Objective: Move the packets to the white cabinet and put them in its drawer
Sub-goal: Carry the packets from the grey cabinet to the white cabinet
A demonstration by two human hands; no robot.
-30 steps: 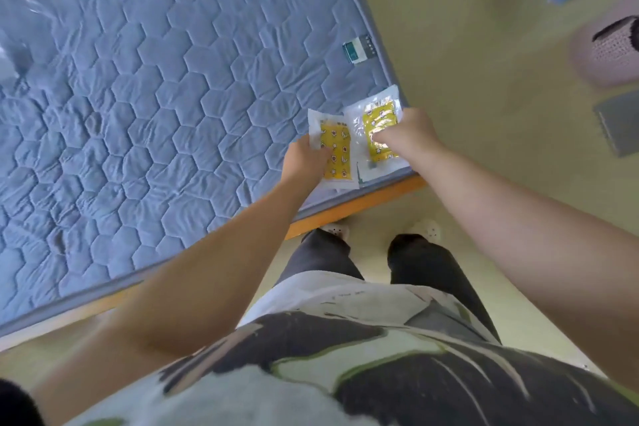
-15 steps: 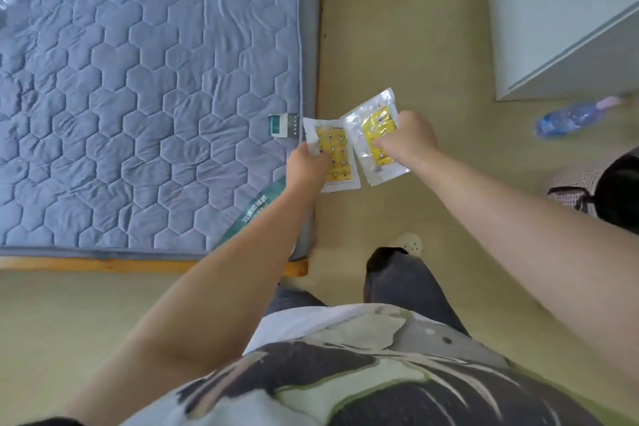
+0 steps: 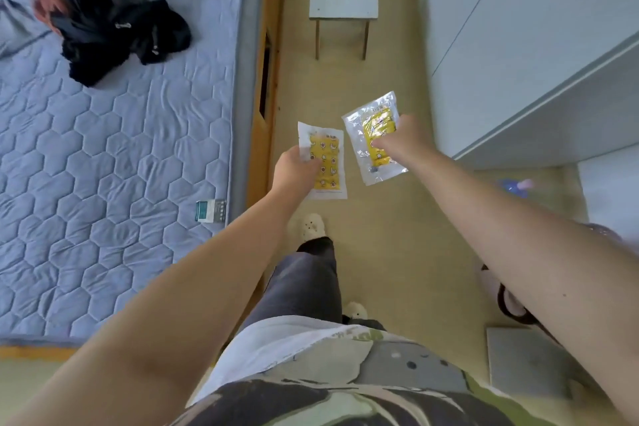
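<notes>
Standing in the aisle beside a bed, the person holds one packet in each hand over the beige floor [image 3: 349,79]. We record the following.

The left hand [image 3: 294,169] pinches a flat white-edged packet with a yellow patterned panel [image 3: 326,166] at its left edge. The thumb lies on top; the fingers beneath are hidden, so we cannot tell how they lie.

The right hand [image 3: 403,138] is seen from its back, fingers curled and pressed together. It grips a clear plastic packet with yellow contents [image 3: 375,135] along its right side. This packet is tilted, its top leaning right.

Both packets are in the air at arm's reach, just beside each other, with a narrow strip of floor showing between them.

A large white cabinet [image 3: 518,62] stands to the right of the aisle, near the right hand but apart from it. We cannot tell its drawer from this angle.

Ahead on the floor stands a small white-topped stool with wooden legs [image 3: 344,0].

To the left lies a blue-grey quilted mattress [image 3: 103,183] on an orange wooden bed frame [image 3: 266,114], with a heap of black clothing [image 3: 121,41] on it.

Below the packets we see cream slippers [image 3: 313,225] on the person's feet. A blurred blue bottle [image 3: 515,187] lies on the floor at the right.
</notes>
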